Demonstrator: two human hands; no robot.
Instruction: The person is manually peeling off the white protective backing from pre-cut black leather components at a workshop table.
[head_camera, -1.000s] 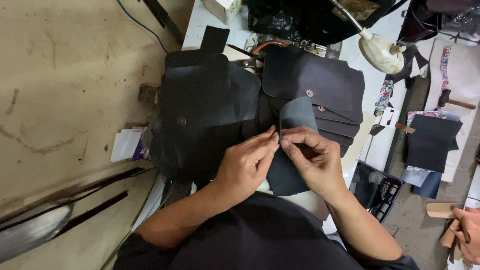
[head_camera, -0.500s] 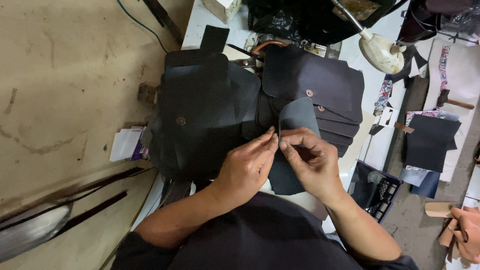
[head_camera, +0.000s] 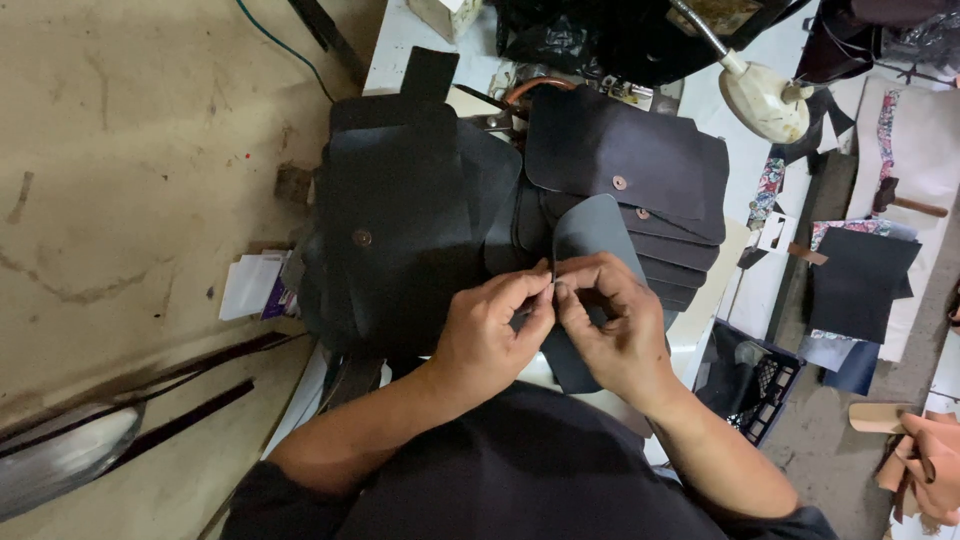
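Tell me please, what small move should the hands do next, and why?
Probably keep the pinch and press along the edge: both the left hand and right hand meet fingertip to fingertip on the edge of the dark rounded flap piece, which stands curled, not flat.

What the fingertips (head_camera: 548, 288) pinch between them is too small to tell; the two hands cover that spot on the rounded dark leather flap (head_camera: 590, 235), and its lower end disappears behind the right hand (head_camera: 620, 335) and the person's dark shirt (head_camera: 520, 470). The left hand (head_camera: 490, 335) hides part of the large black leather piece (head_camera: 400, 220). Only the edges of the stacked snap flaps (head_camera: 680, 260) show beneath the top one. The desk lamp (head_camera: 765, 100) has its arm cut off by the top edge. Another person's hand (head_camera: 925, 470), at the right edge, is cut off and holds something unclear.
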